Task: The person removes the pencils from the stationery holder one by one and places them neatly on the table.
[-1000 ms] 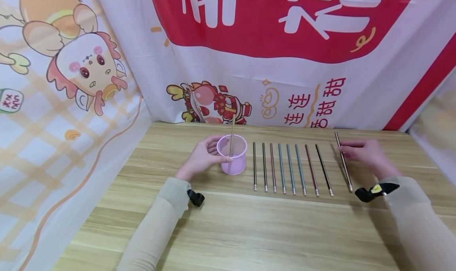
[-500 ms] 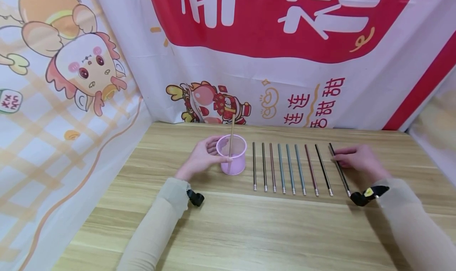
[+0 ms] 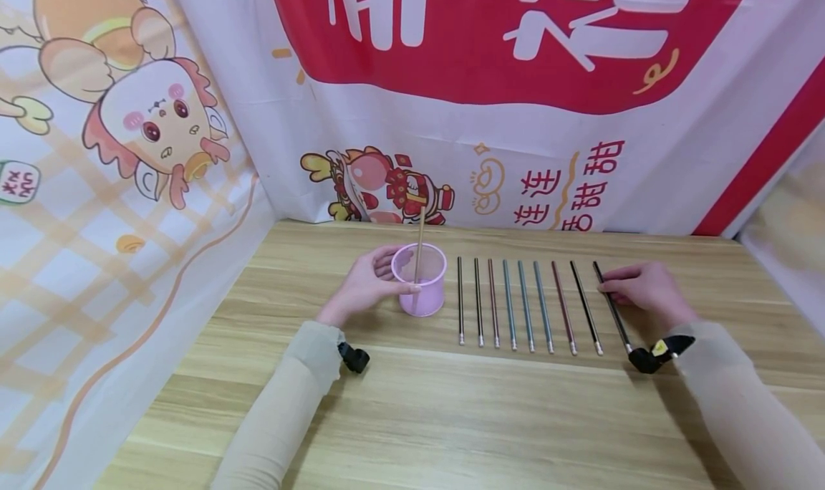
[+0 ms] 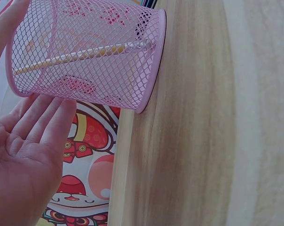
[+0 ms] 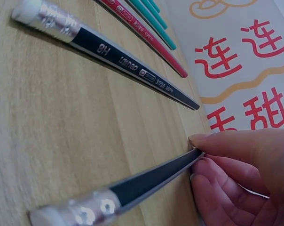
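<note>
My left hand (image 3: pixel 361 288) holds a pink mesh pencil cup (image 3: pixel 433 298), its thumb at the near rim and the fingers on the far side. A yellowish pencil (image 4: pixel 85 55) leans inside that cup, eraser end down. At the right end of a row of pencils, my right hand (image 3: pixel 647 291) pinches a black pencil (image 3: pixel 616 315) between thumb and fingers near its far end. This pencil lies on or just above the table; its white eraser (image 5: pixel 45 217) points toward me. Beside it lies another black pencil (image 5: pixel 128 66) marked HB.
To the left of the held pencil lie a dark red pencil (image 3: pixel 563 307), several blue-green pencils (image 3: pixel 526 307), a red one (image 3: pixel 493 304) and two black ones (image 3: pixel 478 304), roughly parallel. A printed cloth (image 3: pixel 490 117) hangs behind the wooden table (image 3: pixel 451 411).
My right hand has moved left with the black pencil, bringing it down beside the row. The left hand and the pencil cup have stayed put.
</note>
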Motion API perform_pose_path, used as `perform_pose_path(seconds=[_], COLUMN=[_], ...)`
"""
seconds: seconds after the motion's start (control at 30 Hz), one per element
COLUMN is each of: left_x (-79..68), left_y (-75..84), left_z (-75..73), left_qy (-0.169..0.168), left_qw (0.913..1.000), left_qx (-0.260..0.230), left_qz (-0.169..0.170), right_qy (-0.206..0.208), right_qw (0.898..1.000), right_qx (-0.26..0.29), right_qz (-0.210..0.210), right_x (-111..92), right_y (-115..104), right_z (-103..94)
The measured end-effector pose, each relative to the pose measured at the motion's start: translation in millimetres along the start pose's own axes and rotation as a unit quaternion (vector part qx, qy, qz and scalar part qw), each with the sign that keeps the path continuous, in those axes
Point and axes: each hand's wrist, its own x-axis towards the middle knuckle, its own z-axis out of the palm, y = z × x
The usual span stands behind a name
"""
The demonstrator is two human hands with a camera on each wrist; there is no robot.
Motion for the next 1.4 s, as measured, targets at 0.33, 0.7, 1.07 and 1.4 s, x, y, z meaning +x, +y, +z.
perform_pose_path(seconds=[0.33,0.7,1.07,1.4], left_x=[-0.1,0.6,0.0,0.3], left_y=[-1.3,-2.1,-1.3,-0.6], left_z=[-0.2,-0.1,-0.5,-0.5], left_qy=[0.001,0.000,-0.003,-0.004], left_qw=[1.0000,0.9999,1.0000,1.0000], left_qx=[-0.002,-0.010,-0.006,0.006], left_qz=[0.003,0.003,0.007,0.007], right_qy=[0.000,-0.003,0.060,0.082], right_qw=[1.000,0.998,0.996,0.991], right_qx=[0.015,0.058,0.064,0.102], right_qz=[-0.007,0.010,-0.005,-0.014], right_x=[-1.3,-9.0,-22.1,-38.0], right_y=[0.9,-0.7,-33.9,-83.7], right_z=[0.6,-2.8,-15.3,-8.0])
